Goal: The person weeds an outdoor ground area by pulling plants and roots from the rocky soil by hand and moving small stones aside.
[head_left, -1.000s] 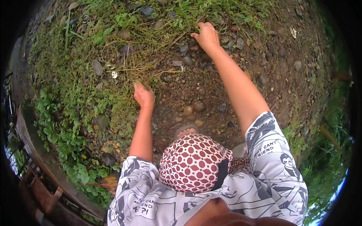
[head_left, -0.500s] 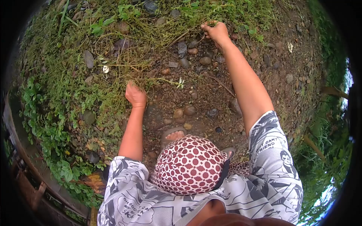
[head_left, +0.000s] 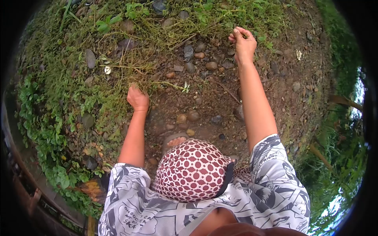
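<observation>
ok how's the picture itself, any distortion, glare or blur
All in the head view: strong fisheye bending with black corners; soft daylight, no hard shadows on the soil; blown-out gaps in the foliage at the right edge; left hand looks softer than the right hand.

Two hands (head_left: 138, 98) (head_left: 245, 45), two forearms (head_left: 134, 137) (head_left: 258, 102), one printed shirt (head_left: 169, 216), one patterned garment (head_left: 193, 171), many stones (head_left: 211, 65)

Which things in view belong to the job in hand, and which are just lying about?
Likely the job:
- Left hand, closed at the weed tangle
- Right hand, beside low green weeds

Apparently lying about:
- Flat grey stone
- White piece
- Orange-brown leaf
</observation>
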Tool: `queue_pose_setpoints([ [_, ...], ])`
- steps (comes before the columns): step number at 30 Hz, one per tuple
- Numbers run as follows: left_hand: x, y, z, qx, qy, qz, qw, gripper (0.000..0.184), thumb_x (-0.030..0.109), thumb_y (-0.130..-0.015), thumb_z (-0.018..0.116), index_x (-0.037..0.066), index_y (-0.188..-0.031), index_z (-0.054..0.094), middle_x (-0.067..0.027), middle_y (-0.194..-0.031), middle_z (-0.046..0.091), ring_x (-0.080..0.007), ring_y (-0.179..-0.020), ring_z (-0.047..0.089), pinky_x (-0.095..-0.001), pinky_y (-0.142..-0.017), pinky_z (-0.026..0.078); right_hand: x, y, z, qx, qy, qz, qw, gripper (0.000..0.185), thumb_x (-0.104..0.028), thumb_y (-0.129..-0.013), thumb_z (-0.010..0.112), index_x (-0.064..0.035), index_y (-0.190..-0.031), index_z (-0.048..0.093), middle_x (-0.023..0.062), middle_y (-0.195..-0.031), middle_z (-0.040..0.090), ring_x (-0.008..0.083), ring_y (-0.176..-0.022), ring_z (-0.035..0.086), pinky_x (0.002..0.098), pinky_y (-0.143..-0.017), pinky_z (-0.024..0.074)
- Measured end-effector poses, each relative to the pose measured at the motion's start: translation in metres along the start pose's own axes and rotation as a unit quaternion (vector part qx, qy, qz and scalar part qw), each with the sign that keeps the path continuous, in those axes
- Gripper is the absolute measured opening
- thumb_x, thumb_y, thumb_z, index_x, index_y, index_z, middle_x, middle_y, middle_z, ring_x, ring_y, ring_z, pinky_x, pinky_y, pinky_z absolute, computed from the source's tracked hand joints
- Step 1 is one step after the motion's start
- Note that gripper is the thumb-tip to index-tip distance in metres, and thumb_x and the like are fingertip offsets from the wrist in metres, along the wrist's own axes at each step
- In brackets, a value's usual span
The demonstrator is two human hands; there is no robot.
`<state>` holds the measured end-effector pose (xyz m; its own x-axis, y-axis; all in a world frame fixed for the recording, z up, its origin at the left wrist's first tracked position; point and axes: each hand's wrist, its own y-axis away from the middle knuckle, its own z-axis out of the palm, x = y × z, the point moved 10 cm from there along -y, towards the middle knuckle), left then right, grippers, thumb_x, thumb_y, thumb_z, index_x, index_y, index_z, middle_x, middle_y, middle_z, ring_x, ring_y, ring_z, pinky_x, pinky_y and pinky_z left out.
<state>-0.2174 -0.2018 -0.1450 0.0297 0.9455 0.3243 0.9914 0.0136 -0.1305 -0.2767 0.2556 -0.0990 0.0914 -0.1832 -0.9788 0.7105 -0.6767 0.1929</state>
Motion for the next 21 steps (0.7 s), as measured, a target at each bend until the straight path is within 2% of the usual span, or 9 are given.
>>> queue_pose_setpoints([
  [2, -0.001, 0.001, -0.002, -0.007, 0.011, -0.008, 1.000, 0.038, 0.004, -0.062, 0.066, 0.003, -0.099, 0.059, -0.0187, -0.095, 0.057, -0.0415, -0.083, 0.057, -0.0463, -0.069, 0.047, -0.023, 0.023, 0.000, -0.050, 0.110, -0.135, 0.984, 0.013, -0.002, -0.082, 0.067, -0.0011, -0.094, 0.063, 0.0078, -0.084, 0.065, 0.0163, -0.073, 0.063, 0.0285, -0.066, 0.0524],
  [4, 0.001, 0.000, -0.004, 0.007, 0.020, 0.001, 1.000, 0.037, 0.004, -0.062, 0.067, 0.003, -0.098, 0.058, -0.0187, -0.095, 0.057, -0.0414, -0.082, 0.057, -0.0464, -0.069, 0.047, -0.046, 0.075, 0.030, -0.132, 0.311, -0.308, 0.889, 0.016, 0.000, -0.079, 0.067, -0.0029, -0.094, 0.063, 0.0078, -0.084, 0.065, 0.0197, -0.076, 0.063, 0.0313, -0.069, 0.0519],
  [6, 0.002, 0.002, -0.006, 0.011, 0.023, 0.006, 1.000, 0.036, 0.004, -0.062, 0.067, 0.003, -0.096, 0.058, -0.0187, -0.094, 0.057, -0.0414, -0.081, 0.056, -0.0465, -0.068, 0.047, -0.037, 0.119, 0.068, -0.274, 0.321, -0.389, 0.819, 0.026, 0.005, -0.073, 0.064, -0.0055, -0.097, 0.062, 0.0090, -0.091, 0.063, 0.0256, -0.084, 0.062, 0.0351, -0.074, 0.0511],
  [8, 0.005, 0.000, -0.007, 0.010, 0.020, 0.009, 1.000, 0.035, 0.005, -0.061, 0.068, 0.003, -0.095, 0.057, -0.0185, -0.092, 0.057, -0.0414, -0.081, 0.056, -0.0468, -0.068, 0.046, 0.002, 0.124, 0.092, -0.382, 0.377, -0.340, 0.772, 0.026, 0.005, -0.072, 0.059, -0.0059, -0.096, 0.063, 0.0094, -0.099, 0.062, 0.0293, -0.089, 0.060, 0.0364, -0.076, 0.0512],
  [12, 0.005, 0.001, -0.007, 0.004, 0.003, 0.017, 1.000, 0.037, 0.006, -0.061, 0.070, 0.003, -0.095, 0.056, -0.0183, -0.088, 0.056, -0.0404, -0.079, 0.056, -0.0466, -0.067, 0.046, 0.012, 0.105, 0.127, -0.364, 0.487, -0.442, 0.659, 0.035, -0.004, -0.077, 0.055, -0.0113, -0.111, 0.062, 0.0044, -0.118, 0.058, 0.0244, -0.113, 0.051, 0.0363, -0.097, 0.0425],
  [14, 0.006, 0.001, -0.004, 0.005, -0.004, 0.031, 0.999, 0.041, 0.007, -0.062, 0.071, 0.004, -0.099, 0.054, -0.0179, -0.086, 0.056, -0.0389, -0.078, 0.056, -0.0466, -0.066, 0.047, 0.029, 0.085, 0.131, -0.370, 0.546, -0.453, 0.600, 0.045, -0.015, -0.086, 0.050, -0.0157, -0.131, 0.049, 0.0015, -0.138, 0.046, 0.0240, -0.128, 0.040, 0.0386, -0.110, 0.0296],
  [17, 0.006, 0.000, -0.004, -0.002, -0.007, 0.029, 1.000, 0.039, 0.009, -0.062, 0.072, 0.004, -0.097, 0.053, -0.0175, -0.085, 0.056, -0.0385, -0.078, 0.057, -0.0465, -0.066, 0.047, 0.035, 0.049, 0.136, -0.302, 0.673, -0.463, 0.492, 0.051, -0.027, -0.092, 0.044, -0.0209, -0.142, 0.035, 0.0016, -0.145, 0.038, 0.0245, -0.134, 0.033, 0.0476, -0.112, 0.0199],
  [20, 0.003, 0.000, -0.002, 0.006, 0.010, 0.006, 1.000, 0.035, 0.008, -0.062, 0.071, 0.003, -0.093, 0.055, -0.0175, -0.085, 0.055, -0.0392, -0.078, 0.055, -0.0466, -0.065, 0.046, 0.003, -0.041, 0.112, -0.139, 0.696, -0.333, 0.621, 0.057, -0.038, -0.095, 0.043, -0.0230, -0.146, 0.024, 0.0076, -0.148, 0.032, 0.0328, -0.136, 0.028, 0.0549, -0.111, 0.0170],
  [21, 0.002, 0.000, -0.002, 0.006, 0.009, 0.002, 1.000, 0.035, 0.008, -0.062, 0.071, 0.003, -0.093, 0.055, -0.0174, -0.084, 0.055, -0.0390, -0.078, 0.055, -0.0465, -0.065, 0.046, -0.019, -0.058, 0.101, -0.088, 0.669, -0.327, 0.662, 0.052, -0.040, -0.095, 0.044, -0.0219, -0.142, 0.034, 0.0093, -0.144, 0.038, 0.0339, -0.131, 0.035, 0.0513, -0.103, 0.0342],
])
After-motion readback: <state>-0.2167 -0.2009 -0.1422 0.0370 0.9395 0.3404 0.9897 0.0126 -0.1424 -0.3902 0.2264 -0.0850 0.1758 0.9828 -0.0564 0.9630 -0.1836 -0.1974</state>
